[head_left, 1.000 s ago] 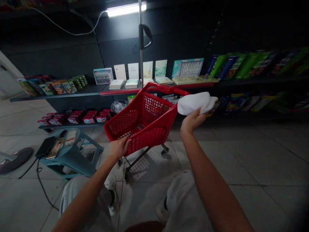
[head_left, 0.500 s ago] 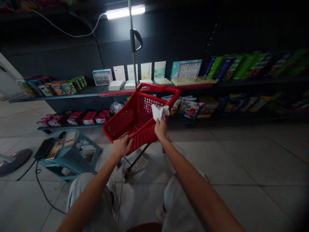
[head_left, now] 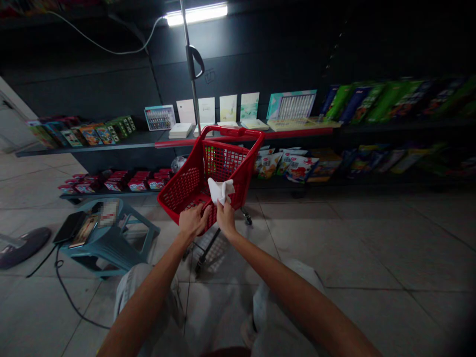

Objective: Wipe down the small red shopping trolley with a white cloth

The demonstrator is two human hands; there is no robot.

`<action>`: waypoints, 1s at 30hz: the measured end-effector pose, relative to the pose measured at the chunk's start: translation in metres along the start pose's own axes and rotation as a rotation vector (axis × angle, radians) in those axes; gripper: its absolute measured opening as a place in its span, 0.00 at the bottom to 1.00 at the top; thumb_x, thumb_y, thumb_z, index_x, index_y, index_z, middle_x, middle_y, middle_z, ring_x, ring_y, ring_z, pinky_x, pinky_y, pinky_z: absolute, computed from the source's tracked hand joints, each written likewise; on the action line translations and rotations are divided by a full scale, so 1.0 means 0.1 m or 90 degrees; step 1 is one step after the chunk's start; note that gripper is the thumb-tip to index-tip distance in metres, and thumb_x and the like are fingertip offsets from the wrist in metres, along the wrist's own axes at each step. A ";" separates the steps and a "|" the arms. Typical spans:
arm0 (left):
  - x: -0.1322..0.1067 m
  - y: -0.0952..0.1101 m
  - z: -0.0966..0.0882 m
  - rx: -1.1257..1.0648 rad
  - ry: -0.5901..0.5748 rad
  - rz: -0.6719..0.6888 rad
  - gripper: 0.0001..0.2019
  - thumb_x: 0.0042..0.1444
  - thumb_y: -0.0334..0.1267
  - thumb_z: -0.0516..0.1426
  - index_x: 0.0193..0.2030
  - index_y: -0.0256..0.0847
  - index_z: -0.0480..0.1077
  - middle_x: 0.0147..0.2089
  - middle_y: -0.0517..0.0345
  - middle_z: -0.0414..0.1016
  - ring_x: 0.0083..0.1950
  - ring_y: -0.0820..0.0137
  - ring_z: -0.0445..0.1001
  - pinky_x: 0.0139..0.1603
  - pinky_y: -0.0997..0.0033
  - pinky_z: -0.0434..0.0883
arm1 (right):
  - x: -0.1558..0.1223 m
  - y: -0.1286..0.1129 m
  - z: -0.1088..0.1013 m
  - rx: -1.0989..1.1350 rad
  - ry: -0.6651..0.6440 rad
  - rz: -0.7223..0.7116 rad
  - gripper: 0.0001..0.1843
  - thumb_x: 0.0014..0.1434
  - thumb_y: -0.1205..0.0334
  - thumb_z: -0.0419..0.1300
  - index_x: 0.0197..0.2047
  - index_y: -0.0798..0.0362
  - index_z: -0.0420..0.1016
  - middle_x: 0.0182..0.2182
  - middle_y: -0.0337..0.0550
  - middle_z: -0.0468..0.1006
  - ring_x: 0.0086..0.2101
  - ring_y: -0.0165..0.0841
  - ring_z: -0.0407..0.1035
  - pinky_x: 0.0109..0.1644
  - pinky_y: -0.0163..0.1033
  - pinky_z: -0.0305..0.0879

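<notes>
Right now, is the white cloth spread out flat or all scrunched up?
Scrunched up: the white cloth bunches into crumpled folds, pinched in the right hand.

**My remote view down the shop aisle**
Dark metal shelves (head_left: 111,147) line the wall under a fluorescent tube (head_left: 197,14), with a metal pole (head_left: 188,49) standing in front. On the upper shelf I see a boxed paint set (head_left: 159,118), pale cards (head_left: 228,108) and green packs (head_left: 386,101); below sit red boxes (head_left: 137,181) and printed bags (head_left: 297,166). A teal plastic stool (head_left: 111,248) holds a dark flat device (head_left: 69,227), and a black cable (head_left: 63,292) trails across the tile floor (head_left: 334,248) beside it.
</notes>
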State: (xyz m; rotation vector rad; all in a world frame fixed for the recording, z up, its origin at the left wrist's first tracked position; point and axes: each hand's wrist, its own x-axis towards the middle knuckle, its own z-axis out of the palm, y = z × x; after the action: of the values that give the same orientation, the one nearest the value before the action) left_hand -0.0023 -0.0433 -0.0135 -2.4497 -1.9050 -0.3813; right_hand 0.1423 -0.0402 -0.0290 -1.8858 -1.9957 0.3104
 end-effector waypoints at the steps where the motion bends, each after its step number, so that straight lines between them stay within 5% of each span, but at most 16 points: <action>1: 0.00 -0.01 0.01 0.000 0.001 0.002 0.28 0.74 0.57 0.41 0.47 0.44 0.77 0.45 0.48 0.84 0.44 0.60 0.81 0.42 0.66 0.65 | -0.06 -0.06 0.03 0.044 0.008 0.021 0.35 0.74 0.65 0.28 0.72 0.61 0.63 0.60 0.65 0.77 0.60 0.42 0.73 0.57 0.40 0.69; 8: -0.02 -0.09 0.02 -0.001 -0.010 -0.016 0.33 0.74 0.57 0.38 0.42 0.40 0.79 0.42 0.45 0.84 0.44 0.58 0.81 0.41 0.65 0.63 | -0.50 -0.28 0.30 0.337 0.005 0.071 0.32 0.76 0.51 0.35 0.57 0.56 0.77 0.47 0.56 0.84 0.50 0.41 0.79 0.52 0.37 0.72; 12: -0.04 -0.11 0.01 0.006 -0.013 -0.023 0.34 0.74 0.59 0.37 0.40 0.40 0.79 0.41 0.45 0.84 0.43 0.58 0.81 0.41 0.65 0.64 | -0.47 -0.18 0.34 0.517 0.041 0.112 0.31 0.72 0.43 0.42 0.51 0.56 0.78 0.43 0.53 0.85 0.46 0.43 0.79 0.47 0.40 0.75; 18: -0.07 -0.07 -0.01 0.017 0.001 0.011 0.29 0.74 0.59 0.39 0.47 0.43 0.75 0.44 0.49 0.84 0.44 0.60 0.81 0.41 0.66 0.64 | -0.02 0.40 0.10 0.786 0.143 0.296 0.29 0.66 0.41 0.48 0.50 0.58 0.75 0.43 0.56 0.85 0.41 0.42 0.81 0.40 0.40 0.77; 25: -0.13 0.01 -0.04 0.023 -0.021 0.006 0.27 0.74 0.57 0.39 0.48 0.44 0.73 0.48 0.50 0.84 0.46 0.61 0.81 0.43 0.67 0.65 | 0.52 1.33 -0.15 0.707 0.484 0.514 0.24 0.68 0.48 0.48 0.50 0.56 0.76 0.41 0.51 0.83 0.45 0.42 0.79 0.44 0.41 0.75; 30: -0.16 0.01 -0.06 0.009 -0.018 0.017 0.27 0.74 0.58 0.40 0.47 0.45 0.74 0.47 0.51 0.84 0.47 0.61 0.81 0.43 0.66 0.65 | 0.77 1.46 -0.10 0.690 0.528 0.515 0.21 0.67 0.52 0.51 0.49 0.57 0.77 0.45 0.52 0.82 0.48 0.42 0.77 0.50 0.42 0.72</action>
State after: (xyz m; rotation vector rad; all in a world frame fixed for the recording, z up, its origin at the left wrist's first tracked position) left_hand -0.0061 -0.0592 -0.0111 -2.4820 -1.8773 -0.3318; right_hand 0.2766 0.0464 -0.0701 -1.5191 -0.2912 0.5413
